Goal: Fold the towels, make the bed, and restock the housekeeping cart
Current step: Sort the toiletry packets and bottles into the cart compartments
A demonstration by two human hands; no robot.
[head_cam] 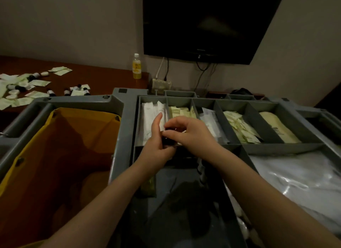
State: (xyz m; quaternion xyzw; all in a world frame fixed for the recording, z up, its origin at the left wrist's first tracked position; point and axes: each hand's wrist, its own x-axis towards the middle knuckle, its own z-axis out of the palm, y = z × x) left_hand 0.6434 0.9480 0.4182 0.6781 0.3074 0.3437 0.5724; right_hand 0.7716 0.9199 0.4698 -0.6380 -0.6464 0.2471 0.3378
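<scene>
**Arms (110,188) over cart: restock step, bottle in hand**

Both arms reach forward over a dim lower bin (184,201) of the cart (125,107); its contents are too dark to read. Clear plastic wrap (295,174) lies to the right, an open yellow bag (55,137) to the left.

Hands are together above the tray's near edge. Left hand (156,144) grips a small dark bottle (167,141), thumb raised. Right hand (191,135) curls in, fingertips apparently pinching the bottle's top.

Judgement: restocking under way, sorting toiletries into the tray (230,101). No towels or bed in view. The far row already holds white sachets (149,118), pale packets (181,112) and more packets (239,125). The next move calls for picking a slot for bottles and setting this one down without disturbing the packets.

Beyond, the desk (103,79) carries many loose sachets and bottles (36,94), so plenty is left to load. The cart's frame stands between the person and that pile. Farther back are a yellow drink (136,66), a power strip (161,85) and a wall TV (203,22).
</scene>
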